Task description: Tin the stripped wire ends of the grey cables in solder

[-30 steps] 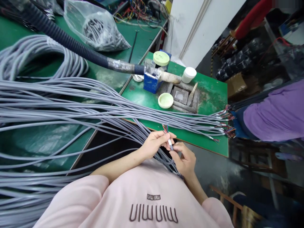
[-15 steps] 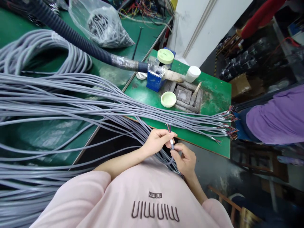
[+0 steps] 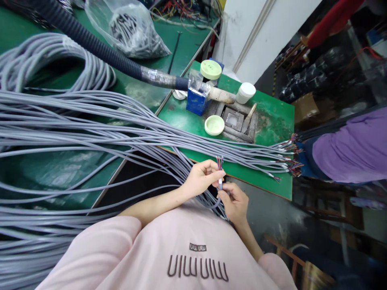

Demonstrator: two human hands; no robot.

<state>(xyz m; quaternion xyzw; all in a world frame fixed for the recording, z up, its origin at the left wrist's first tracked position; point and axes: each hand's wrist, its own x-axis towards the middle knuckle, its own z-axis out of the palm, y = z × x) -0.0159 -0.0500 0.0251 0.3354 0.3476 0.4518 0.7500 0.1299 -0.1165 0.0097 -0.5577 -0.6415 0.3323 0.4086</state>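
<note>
Between my two hands is the end of a grey cable (image 3: 220,187), held upright with a white band near its tip. Thin coloured wires (image 3: 219,162) fan out from its top. My left hand (image 3: 203,177) pinches the cable at the base of these wires, thumb in front. Just below, my right hand (image 3: 235,200) grips the grey jacket between thumb and fingers. Behind them a thick bundle of grey cables (image 3: 187,139) runs across the bench, its stripped ends (image 3: 294,161) lying at the right edge.
A solder pot (image 3: 234,119) sits on the green bench (image 3: 272,117), with a shallow pale dish (image 3: 214,125) and a white jar (image 3: 245,92) beside it. A black hose (image 3: 121,64) reaches over from the left. A person in purple (image 3: 350,145) is at the right.
The coloured wires now stand more spread out and slightly further right above my left hand. Both hands keep their hold, with only small finger shifts.
</note>
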